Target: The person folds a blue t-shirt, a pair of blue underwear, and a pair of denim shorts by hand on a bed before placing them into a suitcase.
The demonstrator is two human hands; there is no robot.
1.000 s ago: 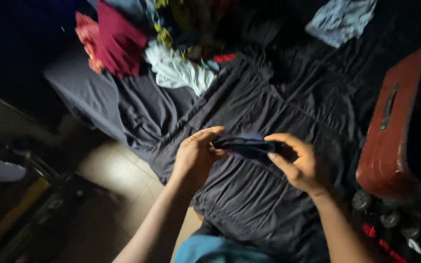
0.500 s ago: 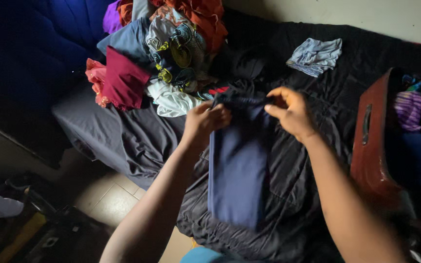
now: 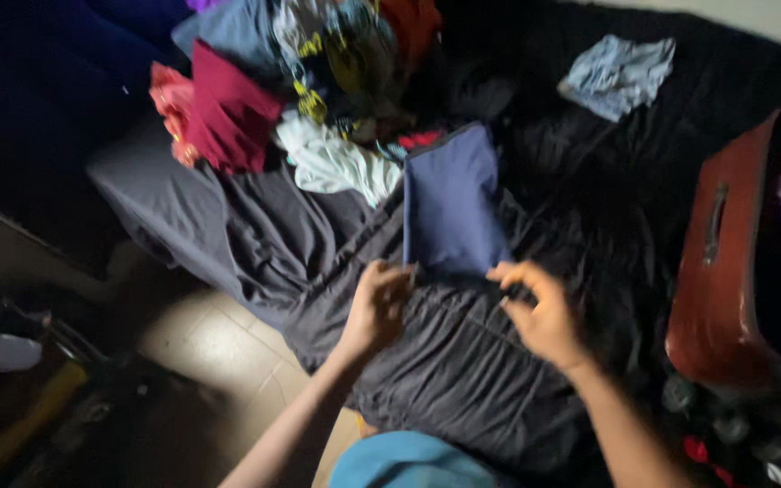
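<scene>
Here I see the blue folded cloth [image 3: 449, 203] lying lengthwise toward frame top, its near edge pinched by my left hand [image 3: 374, 307] and right hand [image 3: 540, 312], equally close.

Bed: a mattress covered in a wrinkled dark grey sheet [image 3: 228, 226], by which most of the view is filled.
Floor: pale beige tiles [image 3: 219, 339], seen beside the bed at lower left and lit in one patch.
Wall: a strip of light plaster wall [image 3: 770, 18], seen at the top right corner.
Light: the room is dimly lit; the upper left corner is lost in deep shadow.
Sharpness: the view is blurred throughout.
</scene>
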